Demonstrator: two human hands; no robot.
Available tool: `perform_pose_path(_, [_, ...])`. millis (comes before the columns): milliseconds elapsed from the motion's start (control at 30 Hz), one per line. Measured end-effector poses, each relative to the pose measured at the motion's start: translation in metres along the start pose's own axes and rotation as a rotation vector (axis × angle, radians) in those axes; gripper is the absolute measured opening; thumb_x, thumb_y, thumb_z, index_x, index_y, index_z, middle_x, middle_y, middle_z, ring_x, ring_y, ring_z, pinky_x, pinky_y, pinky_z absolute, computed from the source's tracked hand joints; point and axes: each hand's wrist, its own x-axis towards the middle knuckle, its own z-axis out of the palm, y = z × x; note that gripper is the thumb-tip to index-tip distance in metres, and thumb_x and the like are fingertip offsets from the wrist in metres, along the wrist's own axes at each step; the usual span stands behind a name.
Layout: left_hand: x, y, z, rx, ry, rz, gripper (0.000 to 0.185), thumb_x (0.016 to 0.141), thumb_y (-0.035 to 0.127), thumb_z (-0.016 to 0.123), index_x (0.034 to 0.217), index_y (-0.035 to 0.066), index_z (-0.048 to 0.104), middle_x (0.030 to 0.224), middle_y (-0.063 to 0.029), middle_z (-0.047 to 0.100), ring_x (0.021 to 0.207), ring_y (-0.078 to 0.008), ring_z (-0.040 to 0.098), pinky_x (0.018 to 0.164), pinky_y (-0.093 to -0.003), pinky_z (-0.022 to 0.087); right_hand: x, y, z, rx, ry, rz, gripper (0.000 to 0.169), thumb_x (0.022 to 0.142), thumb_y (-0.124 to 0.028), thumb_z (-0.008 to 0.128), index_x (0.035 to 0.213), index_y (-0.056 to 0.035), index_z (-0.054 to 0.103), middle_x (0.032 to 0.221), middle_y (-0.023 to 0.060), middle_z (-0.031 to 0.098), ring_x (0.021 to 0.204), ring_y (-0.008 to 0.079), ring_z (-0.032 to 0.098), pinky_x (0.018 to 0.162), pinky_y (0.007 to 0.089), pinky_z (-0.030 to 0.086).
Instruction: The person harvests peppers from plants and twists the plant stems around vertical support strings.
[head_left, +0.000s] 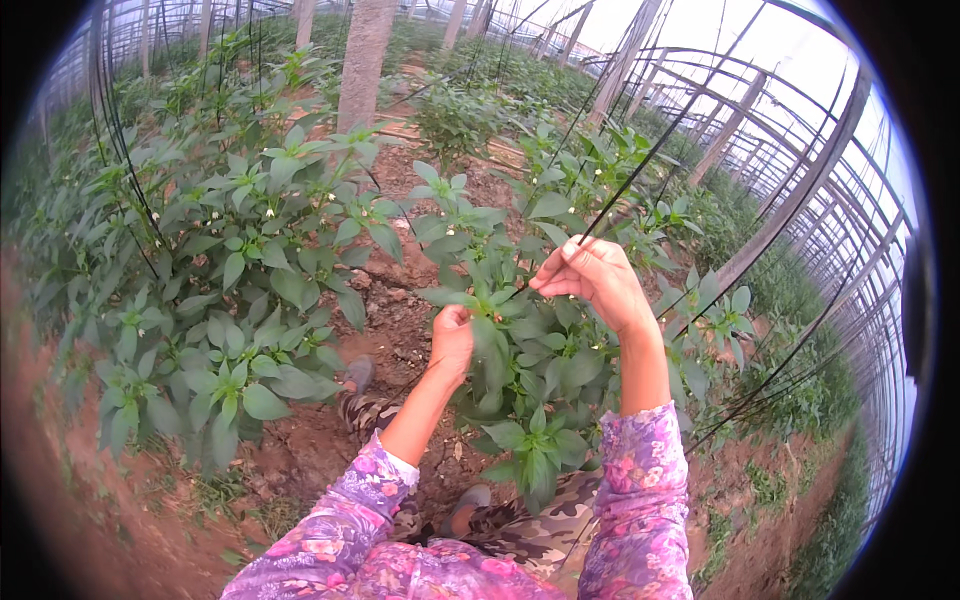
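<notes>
My right hand (596, 281) pinches a black string (637, 169) between thumb and fingers. The string slants up to the upper right, and its lower part runs down towards a leafy pepper plant (559, 360). At the left side of that plant, my left hand (452, 341) has its fingers curled round a shoot (487, 306) just below its top leaves. Leaves hide some of the left fingertips, and a leaf beside them is blurred. Whether the string is wound about the stem there, I cannot tell.
More pepper plants with small white flowers (225, 255) crowd the left. A concrete post (365, 64) rises ahead, with slanted posts (795, 191) to the right. Further black strings (120, 142) hang around. Bare soil (390, 300) lies between the rows, where my shoes (360, 373) stand.
</notes>
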Motion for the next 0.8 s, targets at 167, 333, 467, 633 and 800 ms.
perform_pose_path(167, [-0.022,0.010,-0.010,-0.006,-0.111,0.019,0.021,0.077,-0.008,0.058,0.095,0.004,0.060,0.089,-0.0017,0.063,0.078,-0.0090,0.058,0.068,-0.0236,0.047,-0.002,0.013,-0.003,0.148,0.127,-0.051,0.029,0.089,-0.012,0.050,0.109,0.0091,0.050,0.098,0.0190,0.059,0.081,0.0247,0.064,0.072,0.0318,0.055])
perform_pose_path(333, [-0.011,0.017,-0.039,0.174,-0.248,0.029,0.016,0.077,-0.007,0.057,0.091,0.002,0.060,0.091,-0.0001,0.060,0.084,-0.0105,0.057,0.077,-0.0251,0.047,0.029,0.014,-0.022,0.089,0.301,-0.051,0.033,0.083,0.000,0.046,0.114,0.0118,0.045,0.104,0.0202,0.056,0.080,0.0243,0.064,0.069,0.0304,0.055])
perform_pose_path(467, [-0.005,0.045,-0.022,0.659,-0.334,0.165,0.016,0.076,-0.004,0.052,0.089,-0.002,0.061,0.083,-0.0046,0.056,0.082,-0.0145,0.056,0.075,-0.0248,0.043,0.080,0.041,-0.037,0.012,0.405,0.039,0.036,0.081,0.000,0.046,0.115,0.0121,0.044,0.102,0.0197,0.056,0.077,0.0246,0.064,0.065,0.0313,0.055])
perform_pose_path(633, [0.006,0.039,-0.017,0.796,-0.440,0.373,0.022,0.067,-0.005,0.052,0.084,0.003,0.063,0.079,-0.0095,0.056,0.078,-0.0221,0.057,0.072,-0.0301,0.046,0.135,0.056,-0.051,-0.088,0.540,0.032,0.047,0.080,0.003,0.046,0.125,0.0110,0.035,0.105,0.0197,0.053,0.076,0.0272,0.064,0.061,0.0323,0.056])
perform_pose_path(800, [-0.022,0.024,0.016,0.917,-0.570,0.553,0.015,0.071,0.001,0.057,0.083,0.006,0.063,0.081,-0.0107,0.058,0.077,-0.0283,0.058,0.067,-0.0374,0.048,0.156,0.043,-0.046,-0.011,0.421,-0.041,0.051,0.085,-0.006,0.046,0.130,0.0099,0.028,0.128,0.0237,0.042,0.086,0.0285,0.063,0.071,0.0323,0.054])
